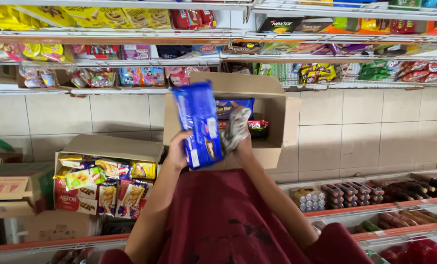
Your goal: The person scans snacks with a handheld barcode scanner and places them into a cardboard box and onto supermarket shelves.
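Blue biscuit pack [197,124], long and glossy, held upright in front of an open cardboard box [272,98]; the left hand [178,149] grips its lower edge. The right hand [241,142], just beside, is wrapped in or clutching a grey cloth [236,128], fingers closed round it. The box holds another blue pack [234,106] and a red packet [257,125]. A second carton [108,173], lower left, is full of mixed snack packs. Stocked shelves [130,36] above; tiled floor [370,132].
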